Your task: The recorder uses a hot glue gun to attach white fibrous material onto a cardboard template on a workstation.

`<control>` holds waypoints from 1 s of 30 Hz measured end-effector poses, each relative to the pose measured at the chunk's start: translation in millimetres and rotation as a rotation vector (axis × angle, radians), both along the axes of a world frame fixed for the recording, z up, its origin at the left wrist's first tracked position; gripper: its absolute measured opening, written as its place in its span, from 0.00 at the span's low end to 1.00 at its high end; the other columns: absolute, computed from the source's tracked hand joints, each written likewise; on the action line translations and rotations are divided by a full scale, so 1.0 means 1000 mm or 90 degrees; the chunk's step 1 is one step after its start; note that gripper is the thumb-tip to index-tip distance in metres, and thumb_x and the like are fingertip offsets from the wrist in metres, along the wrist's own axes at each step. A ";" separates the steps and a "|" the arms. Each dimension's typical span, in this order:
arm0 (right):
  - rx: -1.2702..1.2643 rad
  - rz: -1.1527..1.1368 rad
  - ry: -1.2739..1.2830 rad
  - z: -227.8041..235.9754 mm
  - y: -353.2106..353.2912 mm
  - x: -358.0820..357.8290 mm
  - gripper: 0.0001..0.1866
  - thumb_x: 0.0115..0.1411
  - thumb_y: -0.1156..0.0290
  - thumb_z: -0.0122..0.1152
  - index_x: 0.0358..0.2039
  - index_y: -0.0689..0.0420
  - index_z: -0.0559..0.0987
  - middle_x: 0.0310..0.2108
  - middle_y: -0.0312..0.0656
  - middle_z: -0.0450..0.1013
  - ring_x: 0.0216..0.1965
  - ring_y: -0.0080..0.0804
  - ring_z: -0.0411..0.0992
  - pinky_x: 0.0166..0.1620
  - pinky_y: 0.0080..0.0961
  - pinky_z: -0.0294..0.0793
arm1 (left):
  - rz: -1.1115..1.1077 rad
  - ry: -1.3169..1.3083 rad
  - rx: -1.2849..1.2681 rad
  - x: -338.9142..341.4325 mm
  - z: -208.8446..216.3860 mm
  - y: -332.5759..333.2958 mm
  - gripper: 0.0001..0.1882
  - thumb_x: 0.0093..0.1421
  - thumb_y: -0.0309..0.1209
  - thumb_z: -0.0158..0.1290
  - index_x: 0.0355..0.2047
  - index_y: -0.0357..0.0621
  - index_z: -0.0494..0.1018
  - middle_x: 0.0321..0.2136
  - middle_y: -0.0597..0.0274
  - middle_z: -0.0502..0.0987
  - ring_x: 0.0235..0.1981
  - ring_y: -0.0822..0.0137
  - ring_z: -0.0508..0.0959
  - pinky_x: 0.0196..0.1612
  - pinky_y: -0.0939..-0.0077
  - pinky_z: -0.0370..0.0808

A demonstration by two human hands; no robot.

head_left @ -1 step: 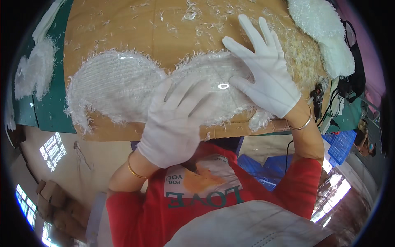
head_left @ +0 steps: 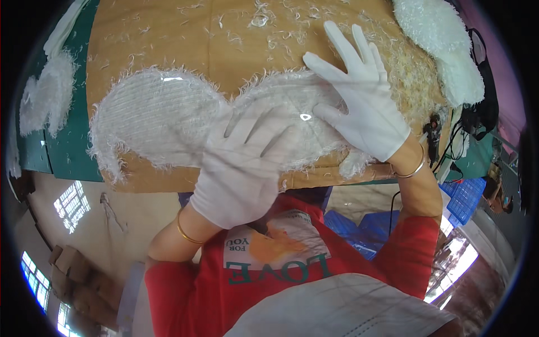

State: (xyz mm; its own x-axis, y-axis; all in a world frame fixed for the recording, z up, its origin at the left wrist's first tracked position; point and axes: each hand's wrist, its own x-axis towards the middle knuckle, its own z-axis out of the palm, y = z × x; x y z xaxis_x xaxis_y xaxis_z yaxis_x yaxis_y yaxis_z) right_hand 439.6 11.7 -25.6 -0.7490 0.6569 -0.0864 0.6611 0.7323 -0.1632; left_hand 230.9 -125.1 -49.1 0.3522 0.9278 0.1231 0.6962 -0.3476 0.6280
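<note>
Fabric piece [head_left: 157, 121], white, ribbed on its upper face and shaggy along its edges; two rounded lobes joined at a narrower middle, lying flat across the front part of a brown sheet [head_left: 163, 33], which covers much of a green worktop [head_left: 70, 154]. Left hand [head_left: 238, 174], white-gloved, laid over the narrow middle and part of the right lobe, fingers apart and pointing away from the body; shifted slightly to the right since the earlier frame, with its fingertips now reaching a little farther over the right lobe; a slight blur on it, and whether it presses down cannot be told. Right hand [head_left: 365, 101], white-gloved, over the outer end of the right lobe, thumb and fingers spread, nothing clamped between them; thumb over the fabric, longer fingers over the brown sheet; practically unchanged from the earlier frame. Outline and position of the fabric piece likewise unchanged. Bangles, two: a gold-coloured band [head_left: 182, 229] at the left wrist, moved slightly along with that hand, and a metallic band [head_left: 416, 168] at the right. Loose fibres [head_left: 261, 19], pale, scattered beyond the fabric, thicker to the right. Shaggy white pieces: one at the far right [head_left: 443, 50], another at the left [head_left: 50, 92], both as before.
</note>
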 end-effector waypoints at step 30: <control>0.220 -0.051 -0.077 0.023 -0.061 0.018 0.31 0.53 0.55 0.72 0.55 0.53 0.76 0.67 0.44 0.64 0.70 0.50 0.58 0.71 0.50 0.54 | 0.014 0.051 0.061 0.000 -0.005 -0.013 0.28 0.53 0.26 0.52 0.57 0.44 0.75 0.61 0.49 0.71 0.64 0.39 0.65 0.70 0.39 0.52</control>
